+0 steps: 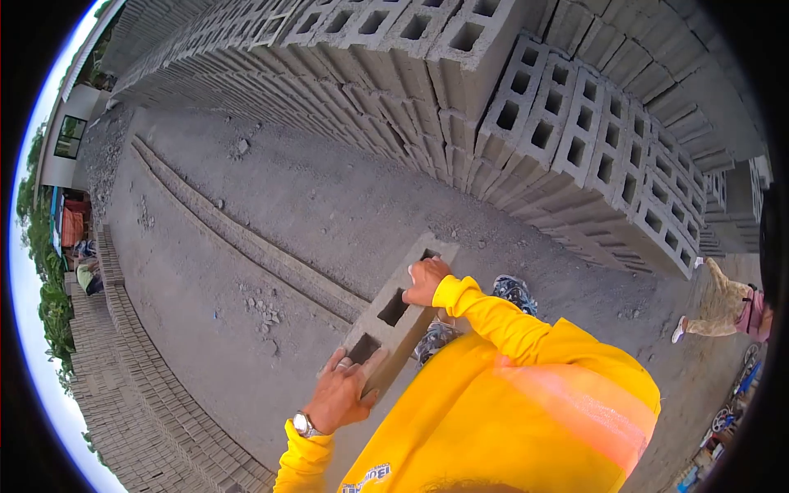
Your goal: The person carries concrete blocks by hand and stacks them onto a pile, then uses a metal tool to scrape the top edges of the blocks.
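Note:
I hold a grey hollow concrete block point(376, 327) between both hands, its row of holes facing up. My left hand point(341, 393), with a watch point(304, 425) on the wrist, is closed over the block's near-left end, fingers by the end hole. At the other end, my right hand point(426, 281) grips the wall between two holes, its fingertips hooked over the edge. Yellow sleeves point(493, 316) cover both arms. Beneath the block and my torso, patterned fabric at my legs point(514, 292) partly shows.
Tall stacks of hollow blocks point(448, 99) and another row point(567, 140) line the upper side. A long shallow track point(238, 234) crosses the dusty ground, with rubble point(265, 308) nearby. More blocks point(156, 394) stand lower left. A person point(727, 308) walks at right; another point(89, 275) is far left.

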Tool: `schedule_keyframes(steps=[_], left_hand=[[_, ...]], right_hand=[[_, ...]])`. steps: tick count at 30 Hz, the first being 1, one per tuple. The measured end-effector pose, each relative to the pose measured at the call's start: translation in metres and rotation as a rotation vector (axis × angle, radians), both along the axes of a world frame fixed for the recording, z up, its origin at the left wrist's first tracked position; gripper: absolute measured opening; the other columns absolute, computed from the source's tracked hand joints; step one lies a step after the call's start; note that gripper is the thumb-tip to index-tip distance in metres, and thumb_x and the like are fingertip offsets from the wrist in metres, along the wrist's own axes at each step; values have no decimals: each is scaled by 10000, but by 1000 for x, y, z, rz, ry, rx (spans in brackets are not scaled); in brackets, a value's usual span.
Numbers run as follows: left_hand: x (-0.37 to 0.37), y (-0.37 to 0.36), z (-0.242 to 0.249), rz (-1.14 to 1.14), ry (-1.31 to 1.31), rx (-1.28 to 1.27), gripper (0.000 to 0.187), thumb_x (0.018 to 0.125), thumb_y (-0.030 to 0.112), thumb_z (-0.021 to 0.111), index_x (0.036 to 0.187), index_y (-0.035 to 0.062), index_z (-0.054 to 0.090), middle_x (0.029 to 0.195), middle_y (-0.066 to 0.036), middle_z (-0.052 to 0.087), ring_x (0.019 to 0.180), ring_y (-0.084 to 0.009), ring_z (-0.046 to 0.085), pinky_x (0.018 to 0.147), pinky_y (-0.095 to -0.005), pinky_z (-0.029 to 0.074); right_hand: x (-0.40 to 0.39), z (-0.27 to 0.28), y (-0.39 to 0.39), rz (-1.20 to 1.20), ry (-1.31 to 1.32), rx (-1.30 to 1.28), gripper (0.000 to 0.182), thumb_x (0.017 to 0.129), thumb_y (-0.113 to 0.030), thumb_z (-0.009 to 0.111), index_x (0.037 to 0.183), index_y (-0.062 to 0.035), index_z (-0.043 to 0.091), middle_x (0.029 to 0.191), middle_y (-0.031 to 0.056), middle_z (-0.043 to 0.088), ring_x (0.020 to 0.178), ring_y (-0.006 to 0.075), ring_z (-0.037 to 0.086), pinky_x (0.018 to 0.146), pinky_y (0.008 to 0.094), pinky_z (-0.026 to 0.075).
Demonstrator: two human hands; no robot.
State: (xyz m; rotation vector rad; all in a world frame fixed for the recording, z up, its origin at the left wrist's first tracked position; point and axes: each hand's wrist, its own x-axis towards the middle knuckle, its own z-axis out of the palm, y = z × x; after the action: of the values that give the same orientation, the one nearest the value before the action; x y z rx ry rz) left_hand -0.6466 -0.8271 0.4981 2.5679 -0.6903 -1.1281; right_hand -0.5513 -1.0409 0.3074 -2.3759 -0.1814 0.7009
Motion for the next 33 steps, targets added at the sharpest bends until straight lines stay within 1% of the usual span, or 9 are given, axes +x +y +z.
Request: schedule_keyframes(steps=[2, 5, 6, 9, 13, 18, 21, 23, 33], left_hand=[[17, -19, 9, -4, -94, -81, 747, 756, 179, 686, 1436, 181, 377, 932, -147, 689, 1010, -328, 612, 1126, -502, 222], [48, -52, 16, -35, -309, -244, 740, 734, 149, 689, 1421, 171, 413, 880, -130, 684, 946, -309, 613, 1119, -529, 222], [62, -67, 19, -38, -359, -286, 735, 730, 143, 688, 1415, 171, 424, 871, -124, 681, 926, -300, 611, 1121, -528, 220], [111, -124, 22, -21, -521, -424, 716, 720, 125, 687, 1397, 167, 458, 849, -107, 673, 875, -277, 604, 1126, -526, 214], [182, -215, 8, 30, -724, -576, 688, 713, 104, 686, 1372, 165, 496, 850, -93, 672, 858, -263, 599, 1130, -534, 205], [266, -318, -11, 60, -818, -622, 664, 726, 84, 691, 1360, 170, 513, 856, -92, 669, 885, -261, 603, 1115, -539, 223], [302, -356, -27, 64, -811, -565, 667, 734, 88, 693, 1368, 170, 503, 870, -91, 668, 894, -268, 604, 1104, -537, 238], [321, -372, -42, 58, -819, -560, 679, 734, 83, 691, 1378, 171, 491, 875, -91, 667, 889, -269, 605, 1098, -535, 247], [344, -397, -63, 72, -764, -466, 713, 732, 82, 672, 1406, 138, 445, 842, -91, 645, 864, -274, 602, 1079, -519, 279]], right_hand=[[28, 43, -37, -20, -215, -54, 277, 645, -266, 661, 654, 11, 664, 714, 229, 654, 732, 371, 636, 803, 438, 451], [74, 108, -95, -71, -506, -151, 279, 641, -264, 664, 616, 13, 650, 659, 214, 637, 663, 364, 610, 730, 433, 435], [91, 144, -115, -43, -383, -235, 414, 647, -334, 700, 781, 56, 668, 765, 222, 639, 799, 349, 592, 772, 435, 462], [140, 195, -175, -101, -528, -353, 413, 651, -321, 703, 810, 60, 680, 755, 215, 639, 790, 335, 586, 743, 439, 473], [228, 220, -264, -101, -654, -384, 346, 651, -280, 681, 773, 43, 670, 730, 213, 641, 748, 349, 597, 743, 432, 483], [323, 213, -355, -44, -682, -383, 282, 633, -267, 676, 677, 7, 627, 722, 204, 646, 722, 360, 610, 743, 424, 488], [366, 194, -391, -25, -695, -340, 234, 601, -215, 654, 672, 6, 625, 735, 216, 647, 766, 392, 614, 824, 422, 463], [386, 183, -406, -18, -643, -341, 228, 589, -186, 646, 713, 4, 625, 766, 224, 652, 793, 397, 621, 875, 424, 444], [416, 127, -432, -19, -747, -215, 220, 591, -207, 637, 671, -4, 607, 736, 225, 645, 748, 400, 619, 855, 439, 451]])
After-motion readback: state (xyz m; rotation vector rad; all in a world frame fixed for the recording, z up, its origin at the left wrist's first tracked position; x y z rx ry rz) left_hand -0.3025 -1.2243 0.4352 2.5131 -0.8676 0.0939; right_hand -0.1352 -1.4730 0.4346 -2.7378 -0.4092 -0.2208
